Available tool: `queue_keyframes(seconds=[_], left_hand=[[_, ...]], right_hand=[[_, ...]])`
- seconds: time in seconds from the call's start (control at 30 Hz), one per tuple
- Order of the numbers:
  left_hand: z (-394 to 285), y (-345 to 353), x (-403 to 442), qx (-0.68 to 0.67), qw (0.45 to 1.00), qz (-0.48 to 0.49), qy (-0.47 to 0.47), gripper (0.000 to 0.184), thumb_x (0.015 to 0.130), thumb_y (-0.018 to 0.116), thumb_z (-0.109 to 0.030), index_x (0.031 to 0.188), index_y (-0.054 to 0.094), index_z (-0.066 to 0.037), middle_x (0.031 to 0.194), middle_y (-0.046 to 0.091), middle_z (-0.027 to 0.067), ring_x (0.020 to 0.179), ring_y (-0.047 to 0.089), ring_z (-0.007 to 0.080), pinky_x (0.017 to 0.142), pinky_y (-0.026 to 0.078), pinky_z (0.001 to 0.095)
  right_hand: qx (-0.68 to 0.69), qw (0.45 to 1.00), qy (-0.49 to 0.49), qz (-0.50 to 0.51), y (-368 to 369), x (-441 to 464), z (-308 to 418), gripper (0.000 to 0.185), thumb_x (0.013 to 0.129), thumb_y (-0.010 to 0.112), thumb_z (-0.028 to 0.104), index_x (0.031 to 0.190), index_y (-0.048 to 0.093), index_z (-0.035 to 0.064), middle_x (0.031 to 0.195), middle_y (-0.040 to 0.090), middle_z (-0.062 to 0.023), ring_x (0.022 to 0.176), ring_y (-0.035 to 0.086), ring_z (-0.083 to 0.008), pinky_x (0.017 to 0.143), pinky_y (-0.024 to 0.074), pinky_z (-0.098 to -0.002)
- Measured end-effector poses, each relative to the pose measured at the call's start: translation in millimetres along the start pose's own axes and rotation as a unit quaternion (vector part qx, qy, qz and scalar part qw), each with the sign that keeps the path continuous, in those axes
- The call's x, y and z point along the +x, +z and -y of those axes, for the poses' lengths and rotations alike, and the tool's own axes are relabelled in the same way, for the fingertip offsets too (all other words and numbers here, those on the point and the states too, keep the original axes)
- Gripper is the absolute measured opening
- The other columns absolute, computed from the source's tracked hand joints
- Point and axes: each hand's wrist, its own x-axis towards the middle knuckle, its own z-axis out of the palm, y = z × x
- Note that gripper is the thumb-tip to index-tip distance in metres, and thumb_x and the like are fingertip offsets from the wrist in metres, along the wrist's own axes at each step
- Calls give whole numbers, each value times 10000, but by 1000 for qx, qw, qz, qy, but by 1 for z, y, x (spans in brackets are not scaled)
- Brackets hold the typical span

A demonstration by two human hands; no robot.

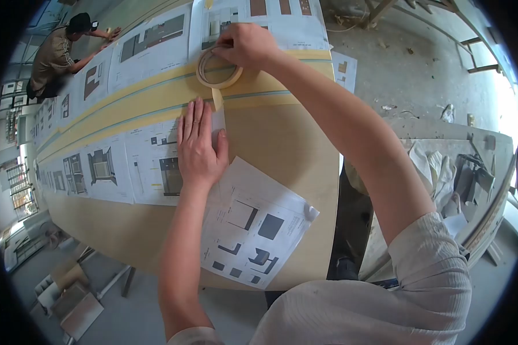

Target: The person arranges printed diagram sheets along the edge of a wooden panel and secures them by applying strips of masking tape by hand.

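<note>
My right hand (pixel 247 46) pinches the upper rim of a roll of masking tape (pixel 235 78), held over the yellow band of the board. From the roll, a short tape strip (pixel 217 99) runs down to the top corner of a printed drawing sheet (pixel 168 150). My left hand (pixel 203 152) lies flat on that sheet, its fingertips close to the strip. Just below it, a loose drawing sheet (pixel 253 224) lies askew on the brown board (pixel 282 149), showing several furniture pictures.
More printed sheets (pixel 149 40) line the board in two rows. A person in a cap (pixel 54 60) leans over its far left end. To the right stands a cluttered workbench (pixel 394 184) with cloths and tools. A wooden frame (pixel 385 11) is at the top right.
</note>
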Motion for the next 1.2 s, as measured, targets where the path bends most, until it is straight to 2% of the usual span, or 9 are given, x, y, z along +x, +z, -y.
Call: queue_keyframes(seconds=[0.17, 0.23, 0.33, 0.4, 0.83, 0.93, 1.03, 1.17, 1.2], left_hand=[[1, 4, -1, 7, 1000, 15, -11, 645, 983, 580, -268, 1560, 454, -9, 1654, 417, 175, 1545, 360, 376, 1266, 252, 543], [3, 6, -1, -14, 1000, -10, 6, 640, 980, 586, -275, 1550, 467, -7, 1641, 435, 177, 1536, 373, 385, 1261, 259, 543], [4, 9, -4, -6, 1000, -8, 1, 624, 991, 582, -292, 1537, 481, -8, 1632, 450, 176, 1527, 386, 389, 1256, 267, 544], [3, 9, -2, -1, 1000, -20, 8, 619, 995, 579, -296, 1535, 483, -9, 1631, 450, 175, 1527, 387, 387, 1255, 269, 544], [12, 3, -7, -98, 993, -58, 10, 576, 1015, 599, -304, 1499, 513, -4, 1588, 481, 230, 1532, 384, 357, 1257, 291, 525], [-8, -32, -21, -74, 990, -120, 28, 529, 983, 653, -258, 1437, 566, 0, 1503, 563, 237, 1440, 495, 379, 1197, 368, 529], [-29, -51, -35, -163, 981, -80, 61, 333, 875, 742, -183, 1157, 703, -10, 1105, 736, 206, 999, 691, 424, 922, 519, 548], [-162, -167, 6, -84, 942, 246, 213, 155, 794, 716, -258, 822, 792, -125, 795, 753, 141, 829, 756, 364, 703, 584, 497], [-196, -142, 21, -74, 947, 72, 305, 118, 781, 719, -221, 810, 795, -136, 785, 757, 101, 804, 757, 316, 684, 581, 468]], right_hand=[[12, 997, -74, 16, -23, -8, -4, 424, 849, 822, 470, 1066, 785, 108, 1003, 767, -142, 927, 734, -315, 817, 583, -427], [82, 986, -140, -49, -40, -29, -10, 551, 861, 805, 408, 1323, 736, 114, 1131, 726, -282, 1045, 699, -423, 860, 554, -483], [195, 960, -119, -164, -19, -84, -16, 366, 881, 791, 390, 1071, 778, 77, 983, 756, -143, 937, 725, -340, 816, 583, -484], [204, 976, -57, -49, -31, -158, 5, 286, 832, 858, 200, 1012, 725, 23, 882, 691, -138, 833, 685, -342, 782, 561, -442], [-55, 995, 83, 26, -20, -367, 71, 607, 799, 855, 260, 1331, 634, 71, 952, 639, -98, 964, 638, -325, 830, 538, -436], [-33, 994, 104, 7, -24, -375, 77, 484, 837, 828, 299, 1272, 698, 131, 995, 647, -122, 974, 669, -342, 824, 553, -446], [7, 989, 144, -13, -24, -376, 71, 386, 844, 821, 271, 1202, 751, 146, 1081, 668, -112, 1018, 685, -342, 855, 565, -438], [67, 987, 129, -72, -8, -378, 41, 123, 895, 737, 198, 969, 778, 110, 949, 729, -124, 873, 721, -285, 819, 571, -414], [94, 988, 77, -91, -1, -378, 25, 174, 912, 735, 148, 1051, 779, 54, 989, 760, -110, 862, 725, -228, 791, 565, -357]])
